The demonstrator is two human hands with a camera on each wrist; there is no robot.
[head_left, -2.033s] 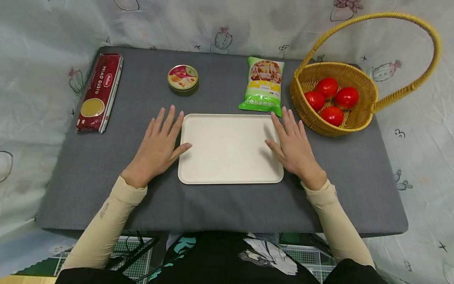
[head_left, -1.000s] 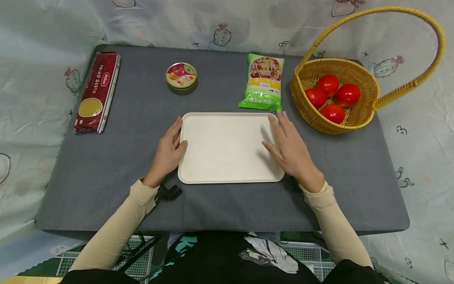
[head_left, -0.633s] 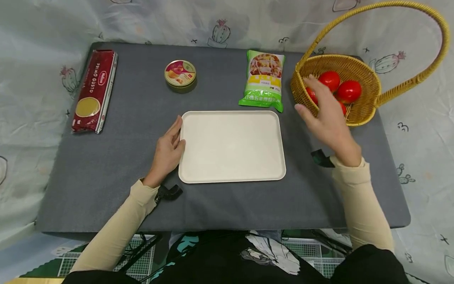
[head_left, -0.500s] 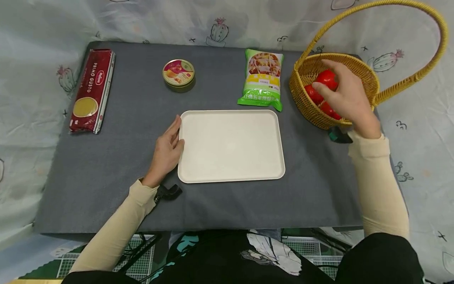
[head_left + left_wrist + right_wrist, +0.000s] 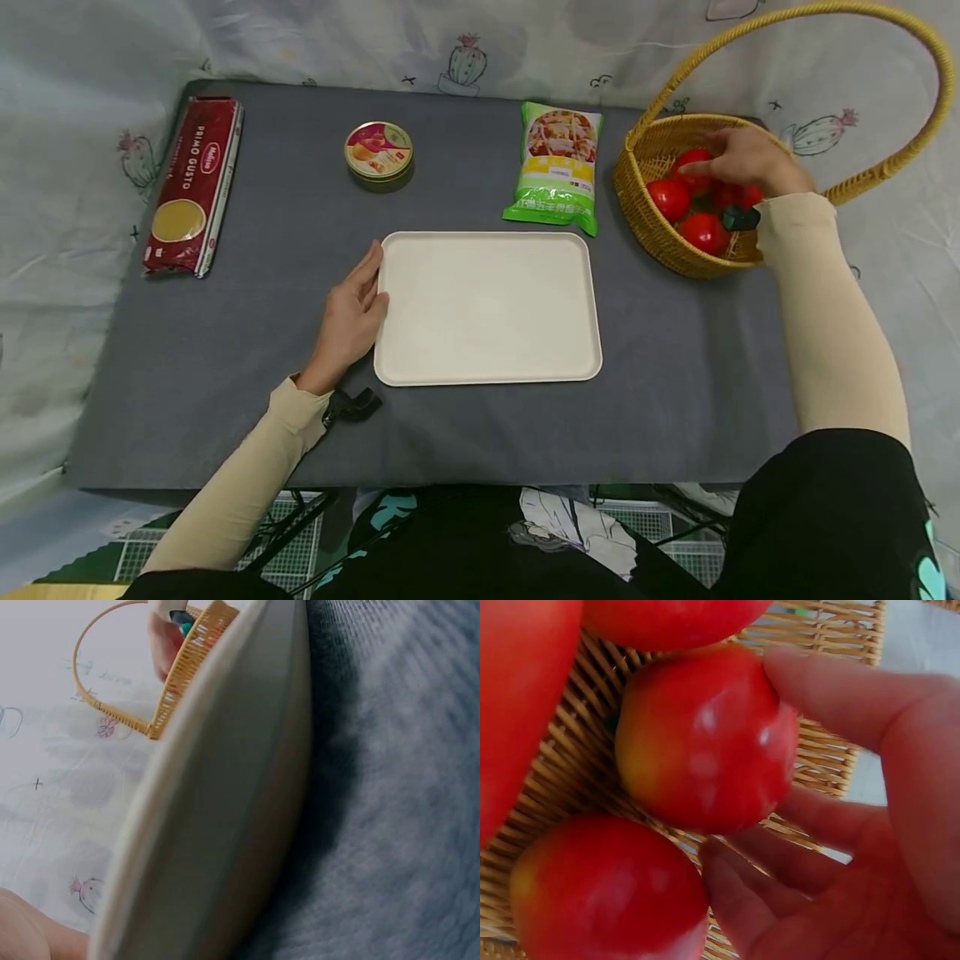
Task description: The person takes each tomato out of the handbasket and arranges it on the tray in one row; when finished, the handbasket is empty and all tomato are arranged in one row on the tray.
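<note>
My left hand (image 5: pixel 347 323) holds the left edge of a cream rectangular tray (image 5: pixel 487 308), thumb at the rim and fingers along the side. In the left wrist view the tray's edge (image 5: pixel 217 795) fills the middle. At the right, my right hand (image 5: pixel 746 158) reaches into a yellow wicker basket (image 5: pixel 633 221) with a tall handle. In the right wrist view its thumb and curled fingers are around a red tomato (image 5: pixel 705 742). Other tomatoes lie beside it, including a lower tomato (image 5: pixel 607 892) close to the fingertips.
A green snack bag (image 5: pixel 558 171) lies behind the tray, left of the basket. A round tin (image 5: pixel 379 154) stands at the back, and a long red package (image 5: pixel 193 187) lies far left. The grey table (image 5: pixel 480 437) backs onto a patterned curtain (image 5: pixel 300 42).
My right hand has left the tray's right side, moved right and back, and gone down into the basket onto a tomato. The left fingers have closed in on the tray's left edge.
</note>
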